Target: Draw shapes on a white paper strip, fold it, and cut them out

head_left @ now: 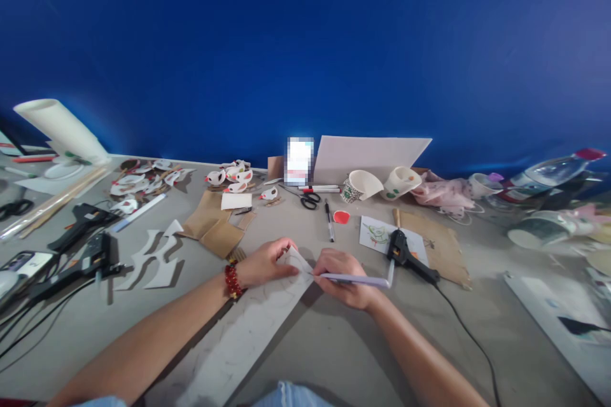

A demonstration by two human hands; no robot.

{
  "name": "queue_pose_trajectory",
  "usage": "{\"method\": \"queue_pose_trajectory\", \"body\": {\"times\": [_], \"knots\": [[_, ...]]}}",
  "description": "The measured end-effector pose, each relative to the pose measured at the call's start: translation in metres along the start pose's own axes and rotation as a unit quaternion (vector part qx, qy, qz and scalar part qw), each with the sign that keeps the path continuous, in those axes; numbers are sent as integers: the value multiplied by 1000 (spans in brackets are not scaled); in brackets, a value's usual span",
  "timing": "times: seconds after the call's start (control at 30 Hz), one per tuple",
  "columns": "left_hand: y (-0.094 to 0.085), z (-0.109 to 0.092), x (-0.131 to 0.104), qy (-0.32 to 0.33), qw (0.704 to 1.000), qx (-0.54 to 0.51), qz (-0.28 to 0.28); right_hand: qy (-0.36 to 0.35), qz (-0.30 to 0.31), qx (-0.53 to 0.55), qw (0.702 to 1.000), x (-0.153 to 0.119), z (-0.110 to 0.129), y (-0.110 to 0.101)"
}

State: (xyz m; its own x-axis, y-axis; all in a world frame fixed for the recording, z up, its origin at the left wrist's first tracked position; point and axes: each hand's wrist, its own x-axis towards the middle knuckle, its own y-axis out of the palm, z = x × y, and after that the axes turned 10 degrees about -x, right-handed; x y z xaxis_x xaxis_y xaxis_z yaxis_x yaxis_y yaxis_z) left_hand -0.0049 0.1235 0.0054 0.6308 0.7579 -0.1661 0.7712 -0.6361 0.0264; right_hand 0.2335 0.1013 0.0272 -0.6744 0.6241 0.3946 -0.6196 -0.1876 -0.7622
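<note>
In the left hand (263, 263), we find the grip pinching the marked paper strip (252, 323) at its far end; long axis 7-to-1 o'clock. The right hand (345, 275), clasped around a lavender tool (360, 279), adjoins at 3 o'clock.

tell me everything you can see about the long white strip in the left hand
The white strip looks like paper or thin card, long and straight-edged, with faint curved lines on it. It slants from the bottom of the picture toward the middle. The left hand pinches its far end, thumb on top. The right hand holds a slim pale tool, its tip at the strip's edge.
</note>
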Motion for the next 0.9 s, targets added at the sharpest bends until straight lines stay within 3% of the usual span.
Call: {"method": "queue_pose_trajectory", "body": {"times": [0.17, 0.33, 0.43, 0.57, 0.7, 0.9], "knots": [[-1, -3, 0, 1, 1000, -7, -9, 1, -88, 12, 996, -8, -2, -4], [-3, -11, 0, -8, 994, -79, -79, 141, -189, -9, 972, -9, -2, -4], [-11, -17, 1, -13, 964, -180, -197, 209, -183, 2, 961, -8, -3, 4], [-28, -19, 3, 51, 898, -249, -359, 232, -179, 51, 955, -8, -5, 15], [-43, -18, 4, 92, 862, -256, -427, 238, -184, 85, 950, -5, -5, 18], [-57, -22, 7, 177, 804, -259, -505, 248, -128, 96, 955, -3, -3, 13]]}}
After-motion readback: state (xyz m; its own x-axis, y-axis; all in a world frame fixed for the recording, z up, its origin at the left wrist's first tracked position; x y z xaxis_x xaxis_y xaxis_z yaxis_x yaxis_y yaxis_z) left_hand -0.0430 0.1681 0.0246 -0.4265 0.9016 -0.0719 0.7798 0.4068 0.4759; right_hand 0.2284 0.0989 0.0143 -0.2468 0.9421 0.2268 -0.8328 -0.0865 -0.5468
